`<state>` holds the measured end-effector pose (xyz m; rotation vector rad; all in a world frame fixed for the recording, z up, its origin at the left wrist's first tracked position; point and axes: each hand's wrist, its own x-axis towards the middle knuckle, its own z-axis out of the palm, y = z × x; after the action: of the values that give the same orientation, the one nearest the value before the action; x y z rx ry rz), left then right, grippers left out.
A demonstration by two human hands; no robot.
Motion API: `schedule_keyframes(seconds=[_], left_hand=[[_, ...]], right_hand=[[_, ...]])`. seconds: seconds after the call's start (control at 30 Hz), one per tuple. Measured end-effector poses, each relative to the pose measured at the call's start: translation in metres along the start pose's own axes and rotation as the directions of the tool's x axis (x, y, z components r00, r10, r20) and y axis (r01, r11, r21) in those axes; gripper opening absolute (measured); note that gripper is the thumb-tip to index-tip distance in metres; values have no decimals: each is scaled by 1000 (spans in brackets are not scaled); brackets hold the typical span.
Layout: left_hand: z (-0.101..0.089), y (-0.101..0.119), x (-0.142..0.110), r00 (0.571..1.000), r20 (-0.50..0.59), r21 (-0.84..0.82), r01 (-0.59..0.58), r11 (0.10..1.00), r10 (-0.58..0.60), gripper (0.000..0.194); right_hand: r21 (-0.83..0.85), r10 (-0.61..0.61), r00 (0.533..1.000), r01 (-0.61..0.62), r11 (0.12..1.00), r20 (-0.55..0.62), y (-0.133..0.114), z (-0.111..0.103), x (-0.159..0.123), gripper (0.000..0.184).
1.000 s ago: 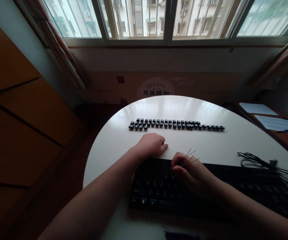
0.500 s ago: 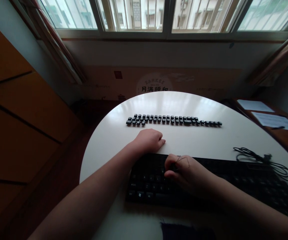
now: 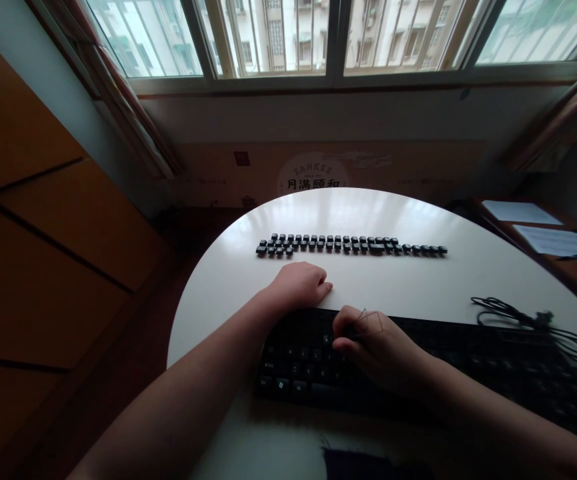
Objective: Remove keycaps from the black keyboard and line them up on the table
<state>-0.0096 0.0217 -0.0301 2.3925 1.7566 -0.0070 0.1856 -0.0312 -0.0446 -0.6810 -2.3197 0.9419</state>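
Note:
A black keyboard [image 3: 288, 385] lies on the white round table, with keycaps on its near left rows and a dark stretch behind them. My right hand [image 3: 375, 343] is over its middle, fingers pinched on a thin bent-wire keycap puller [image 3: 371, 321]; the wire loops show above the knuckles. Just left of those fingertips, one keycap [image 3: 327, 339] stands higher than its neighbours. My left hand [image 3: 301, 283] rests as a closed fist at the keyboard's back left edge, and nothing shows in it. Loose black keycaps [image 3: 335, 245] sit in rows farther back.
A coiled black cable [image 3: 513, 312] lies at the right behind the keyboard. Dark cloth [image 3: 358, 463] shows at the near edge of the white table [image 3: 388, 283]. Papers [image 3: 563, 241] and a pen lie on a brown surface to the right. A wooden cabinet [image 3: 28, 267] stands left.
The view has shifted slightly, so the whole scene sits a little lower and to the right. Both hands keep nearly the same places on the keyboard.

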Motion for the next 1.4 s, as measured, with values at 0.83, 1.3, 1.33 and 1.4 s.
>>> schedule_keyframes(seconds=[0.83, 1.3, 1.33, 1.4], left_hand=[[-15, 8, -10, 926, -300, -436, -347, 831, 229, 16], [-19, 7, -14, 914, -270, -451, -397, 799, 302, 10], [-19, 6, -13, 909, -279, -443, -407, 799, 309, 10], [-19, 3, -12, 896, -317, -417, -427, 802, 312, 12]], right_hand=[[823, 477, 822, -16, 568, -313, 10, 0, 23, 40], [844, 562, 774, -68, 532, -291, 5, -3, 25, 33], [843, 565, 773, -76, 532, -287, 5, -3, 25, 33], [845, 578, 765, -85, 528, -284, 6, -3, 25, 33]])
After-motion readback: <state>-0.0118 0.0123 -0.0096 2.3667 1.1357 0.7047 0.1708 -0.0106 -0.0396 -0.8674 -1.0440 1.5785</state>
